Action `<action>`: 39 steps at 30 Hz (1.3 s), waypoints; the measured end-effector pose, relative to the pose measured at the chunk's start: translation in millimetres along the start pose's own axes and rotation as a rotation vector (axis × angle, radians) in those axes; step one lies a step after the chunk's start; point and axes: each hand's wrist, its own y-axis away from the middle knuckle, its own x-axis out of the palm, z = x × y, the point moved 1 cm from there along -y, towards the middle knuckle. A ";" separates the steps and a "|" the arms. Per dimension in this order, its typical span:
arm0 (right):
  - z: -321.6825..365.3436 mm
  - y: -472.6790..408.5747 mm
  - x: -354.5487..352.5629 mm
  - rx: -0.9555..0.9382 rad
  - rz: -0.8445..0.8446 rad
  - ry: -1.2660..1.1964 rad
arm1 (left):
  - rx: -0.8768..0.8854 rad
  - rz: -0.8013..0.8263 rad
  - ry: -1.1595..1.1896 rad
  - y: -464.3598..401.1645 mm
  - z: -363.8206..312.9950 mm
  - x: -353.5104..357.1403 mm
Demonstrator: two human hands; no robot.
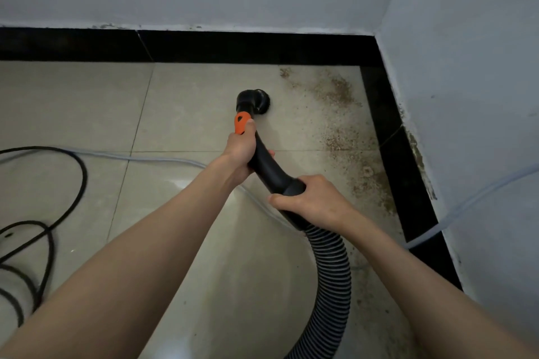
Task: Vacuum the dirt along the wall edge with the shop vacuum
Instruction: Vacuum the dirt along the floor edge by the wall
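Tiled floor: black cable and possibly clear tubing left.

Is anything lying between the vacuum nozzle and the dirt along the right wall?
Nothing visible: bare tile separates the nozzle from the dirt. The clear tube crosses the baseboard nearer the person, outside that path.

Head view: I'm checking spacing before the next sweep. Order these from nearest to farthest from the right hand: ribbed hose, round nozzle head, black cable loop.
From the right hand:
1. Ribbed hose: starts just below the hand, behind its grip.
2. Round nozzle head: ahead, on the tile, toward the far wall.
3. Black cable loop: far off on the left side of the floor.
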 end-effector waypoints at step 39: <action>4.1 -102.9 -37.9 -0.030 -0.042 -0.175 | 0.199 -0.138 -0.376 -89.8 -46.3 61.3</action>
